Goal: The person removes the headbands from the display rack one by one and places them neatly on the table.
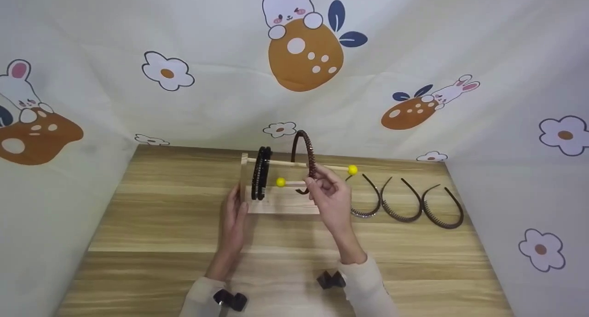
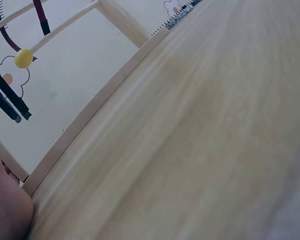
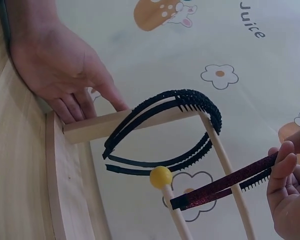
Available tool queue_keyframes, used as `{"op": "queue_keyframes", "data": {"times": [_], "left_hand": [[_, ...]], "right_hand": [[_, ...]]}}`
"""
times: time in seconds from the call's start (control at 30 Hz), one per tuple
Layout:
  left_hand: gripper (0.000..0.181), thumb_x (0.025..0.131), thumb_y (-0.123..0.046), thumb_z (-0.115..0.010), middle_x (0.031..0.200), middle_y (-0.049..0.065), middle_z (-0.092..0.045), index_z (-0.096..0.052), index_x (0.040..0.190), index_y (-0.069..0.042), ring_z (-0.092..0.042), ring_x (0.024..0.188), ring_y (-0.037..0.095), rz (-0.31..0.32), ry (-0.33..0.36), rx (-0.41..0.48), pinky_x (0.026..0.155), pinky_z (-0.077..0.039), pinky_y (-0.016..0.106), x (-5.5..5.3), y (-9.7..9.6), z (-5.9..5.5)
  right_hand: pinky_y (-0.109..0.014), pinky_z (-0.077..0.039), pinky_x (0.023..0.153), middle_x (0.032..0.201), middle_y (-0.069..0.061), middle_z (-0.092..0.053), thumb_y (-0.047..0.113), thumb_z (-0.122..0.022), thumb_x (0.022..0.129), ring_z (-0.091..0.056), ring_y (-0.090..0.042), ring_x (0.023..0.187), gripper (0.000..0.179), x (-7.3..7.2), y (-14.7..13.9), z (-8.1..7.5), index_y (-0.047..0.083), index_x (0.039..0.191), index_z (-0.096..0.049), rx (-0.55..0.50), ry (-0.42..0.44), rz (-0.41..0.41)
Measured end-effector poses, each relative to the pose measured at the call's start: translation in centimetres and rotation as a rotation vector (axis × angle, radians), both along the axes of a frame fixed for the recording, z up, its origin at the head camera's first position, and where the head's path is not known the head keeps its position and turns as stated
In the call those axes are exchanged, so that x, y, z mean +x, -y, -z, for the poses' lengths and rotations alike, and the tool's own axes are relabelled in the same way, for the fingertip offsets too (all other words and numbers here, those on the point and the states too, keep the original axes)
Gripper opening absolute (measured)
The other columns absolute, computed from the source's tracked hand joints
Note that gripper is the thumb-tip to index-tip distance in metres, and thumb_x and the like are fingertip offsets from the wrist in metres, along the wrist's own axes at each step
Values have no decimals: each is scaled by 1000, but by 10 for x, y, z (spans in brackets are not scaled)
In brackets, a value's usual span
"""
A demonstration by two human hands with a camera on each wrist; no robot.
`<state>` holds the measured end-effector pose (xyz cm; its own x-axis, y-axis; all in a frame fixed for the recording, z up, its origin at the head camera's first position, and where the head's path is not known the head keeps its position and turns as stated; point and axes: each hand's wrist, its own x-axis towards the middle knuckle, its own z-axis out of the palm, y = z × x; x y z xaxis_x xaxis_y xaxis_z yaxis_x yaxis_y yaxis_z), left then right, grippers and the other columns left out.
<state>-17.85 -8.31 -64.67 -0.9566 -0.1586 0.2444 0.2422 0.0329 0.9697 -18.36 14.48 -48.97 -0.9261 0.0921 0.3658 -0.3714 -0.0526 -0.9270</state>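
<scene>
My left hand (image 1: pixel 235 225) holds the left end post of a light wooden rack (image 1: pixel 285 207), thumb in front, other fingers partly hidden behind the post. Black headbands (image 1: pixel 261 174) hang together on the rack's upper rod close to that post. With thumb and fingers my right hand (image 1: pixel 332 197) pinches a dark red toothed headband (image 1: pixel 309 146) by its side. That headband stands upright and overlaps the upper rod in the head view. In the right wrist view, the tips of this glittery headband (image 3: pixel 210 195) are beside the lower rod's yellow ball (image 3: pixel 161 177).
Three more headbands, one silvery (image 1: pixel 366 213), one brown (image 1: pixel 400 219) and one dark (image 1: pixel 444 224), lie in a row right of the rack. A yellow ball (image 1: pixel 352 170) caps the upper rod's right end. Behind the wooden table (image 1: pixel 152 225) hangs a printed cloth (image 1: pixel 207 110).
</scene>
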Motion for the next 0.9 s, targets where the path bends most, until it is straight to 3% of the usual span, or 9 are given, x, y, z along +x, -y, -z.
{"op": "queue_keyframes", "data": {"times": [0.3, 0.6, 0.9], "left_hand": [[56, 117, -11, -49, 175, 25, -36, -35, 171, -2, -38, 161, 43, -1, 2, -7, 128, -33, 19, 0, 0, -2], [56, 118, -10, -48, 177, 20, -32, -34, 171, -3, -35, 163, 41, 4, 15, 3, 131, -30, 21, -1, -1, -3], [56, 117, -11, -48, 176, 23, -33, -33, 171, 1, -35, 162, 43, 3, 6, 5, 130, -29, 19, 0, 0, -2]], "right_hand": [[-14, -52, 55, 96, -2, -73, -11, -72, 97, -61, -5, 66, 33, -2, -15, -3, -24, 127, -65, -7, -11, 53], [-15, -50, 51, 94, -2, -73, -11, -72, 97, -59, -6, 66, 31, -4, -30, -4, -21, 126, -68, -13, 4, 105], [-16, -53, 49, 93, -5, -70, -11, -70, 98, -62, -7, 59, 35, -7, -44, -7, -22, 132, -65, -52, 19, 120]]}}
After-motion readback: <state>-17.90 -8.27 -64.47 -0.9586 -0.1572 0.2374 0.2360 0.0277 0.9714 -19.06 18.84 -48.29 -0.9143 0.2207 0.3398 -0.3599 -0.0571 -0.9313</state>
